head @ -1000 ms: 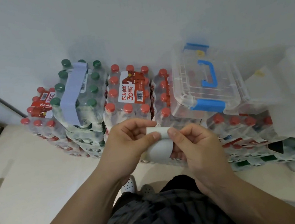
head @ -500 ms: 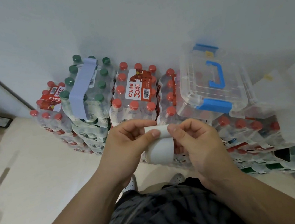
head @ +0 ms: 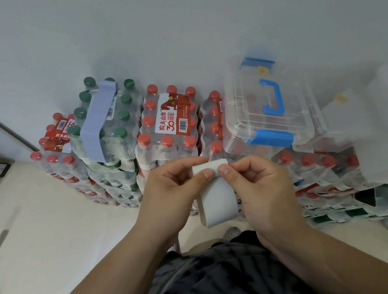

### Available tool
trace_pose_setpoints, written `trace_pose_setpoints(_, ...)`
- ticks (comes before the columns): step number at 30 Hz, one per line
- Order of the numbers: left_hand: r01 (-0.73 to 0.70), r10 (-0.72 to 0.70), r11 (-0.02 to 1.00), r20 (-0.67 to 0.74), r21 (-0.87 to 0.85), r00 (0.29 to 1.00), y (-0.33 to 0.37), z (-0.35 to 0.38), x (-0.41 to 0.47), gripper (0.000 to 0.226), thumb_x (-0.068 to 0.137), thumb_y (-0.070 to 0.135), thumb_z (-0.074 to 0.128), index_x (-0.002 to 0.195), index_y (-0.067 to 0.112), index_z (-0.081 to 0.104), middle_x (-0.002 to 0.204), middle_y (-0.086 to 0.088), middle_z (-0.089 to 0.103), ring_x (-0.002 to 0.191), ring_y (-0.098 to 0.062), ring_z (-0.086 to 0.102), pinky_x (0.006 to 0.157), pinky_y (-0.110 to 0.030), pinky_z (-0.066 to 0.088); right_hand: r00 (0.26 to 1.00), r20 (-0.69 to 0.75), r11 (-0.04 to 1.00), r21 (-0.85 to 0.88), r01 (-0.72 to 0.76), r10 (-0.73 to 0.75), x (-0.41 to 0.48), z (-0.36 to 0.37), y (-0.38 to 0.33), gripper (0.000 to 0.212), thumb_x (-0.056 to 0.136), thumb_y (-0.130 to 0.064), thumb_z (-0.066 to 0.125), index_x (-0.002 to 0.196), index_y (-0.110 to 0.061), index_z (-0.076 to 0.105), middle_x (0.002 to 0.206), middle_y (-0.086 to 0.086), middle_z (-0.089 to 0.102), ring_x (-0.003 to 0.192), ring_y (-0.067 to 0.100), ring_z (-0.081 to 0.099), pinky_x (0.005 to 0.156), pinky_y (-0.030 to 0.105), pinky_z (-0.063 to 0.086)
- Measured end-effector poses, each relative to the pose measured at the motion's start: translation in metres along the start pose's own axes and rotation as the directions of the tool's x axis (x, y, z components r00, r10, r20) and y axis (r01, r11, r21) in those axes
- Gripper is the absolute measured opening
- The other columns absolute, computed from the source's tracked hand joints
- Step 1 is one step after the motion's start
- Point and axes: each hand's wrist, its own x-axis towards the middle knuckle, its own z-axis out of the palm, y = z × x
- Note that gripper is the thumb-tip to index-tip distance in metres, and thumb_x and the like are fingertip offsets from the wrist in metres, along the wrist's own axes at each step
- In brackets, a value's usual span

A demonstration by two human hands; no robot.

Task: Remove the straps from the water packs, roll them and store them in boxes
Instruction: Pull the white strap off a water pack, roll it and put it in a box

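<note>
Since a moment ago, our view has drifted left while both hands keep pinching the white strap (head: 215, 199). Our left hand (head: 171, 193) and right hand (head: 264, 187) each have a grip clamped on its rolled top edge (thumbs nearly touching), and the loose end hangs between them. Behind it stand the water packs (head: 168, 123), with a clear box (head: 269, 110) resting on them.

I see water packs (head: 168, 123) stacked on the floor (head: 40, 239) against the wall (head: 173, 27); a box (head: 269, 108) rests atop the right-hand packs.
</note>
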Motion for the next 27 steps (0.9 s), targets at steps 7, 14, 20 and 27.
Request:
trace_pose_setpoints(7, -0.054, 0.052, 0.998, 0.084, 0.029, 0.995, 0.012, -0.006, 0.002, 0.029, 0.072, 0.016, 0.075, 0.099, 0.009, 0.076, 0.090, -0.012, 0.077, 0.083, -0.022, 0.072, 0.072, -0.032, 0.059, 0.999, 0.028, 0.999, 0.034, 0.032, -0.033, -0.003, -0.001, -0.006, 0.035, 0.082, -0.040, 0.072, 0.069, -0.008, 0.067, 0.070, 0.015, 0.070, 0.067, 0.035, 0.069, 0.061, 0.048, 0.059)
trace_pose_setpoints(14, -0.007, 0.023, 0.992, 0.127, -0.124, 0.992, 0.019, -0.007, 0.007, 0.028, 0.064, 0.006, 0.076, 0.091, 0.014, 0.077, 0.087, -0.011, 0.076, 0.078, -0.019, 0.072, 0.064, -0.029, 0.058, 0.999, 0.036, 0.982, 0.187, 0.018, -0.025, 0.005, -0.001, -0.003, 0.010, 0.072, -0.026, 0.078, 0.070, -0.017, 0.072, 0.084, 0.008, 0.078, 0.078, 0.021, 0.074, 0.070, 0.034, 0.063)
trace_pose_setpoints(20, 0.105, -0.102, 0.990, 0.036, -0.095, 0.994, 0.014, -0.005, 0.005, 0.024, 0.073, 0.016, 0.074, 0.096, 0.008, 0.076, 0.086, -0.019, 0.073, 0.072, -0.024, 0.070, 0.056, -0.030, 0.055, 0.998, 0.070, 0.980, 0.197, -0.014, 0.000, 0.003, -0.002, 0.001, 0.011, 0.078, -0.010, 0.079, 0.072, -0.017, 0.073, 0.095, 0.001, 0.080, 0.086, 0.018, 0.077, 0.076, 0.034, 0.064)
trace_pose_setpoints(27, 0.047, -0.047, 0.995, 0.000, -0.092, 0.999, 0.008, -0.001, 0.005, 0.024, 0.071, 0.017, 0.078, 0.095, 0.013, 0.077, 0.101, -0.043, 0.056, 0.083, -0.034, 0.062, 0.067, -0.038, 0.057, 0.995, 0.045, 0.977, 0.187, -0.100, 0.094, 0.005, -0.005, -0.002, 0.011, 0.086, -0.023, 0.075, 0.088, -0.013, 0.072, 0.084, 0.004, 0.078, 0.077, 0.020, 0.076, 0.063, 0.032, 0.061)
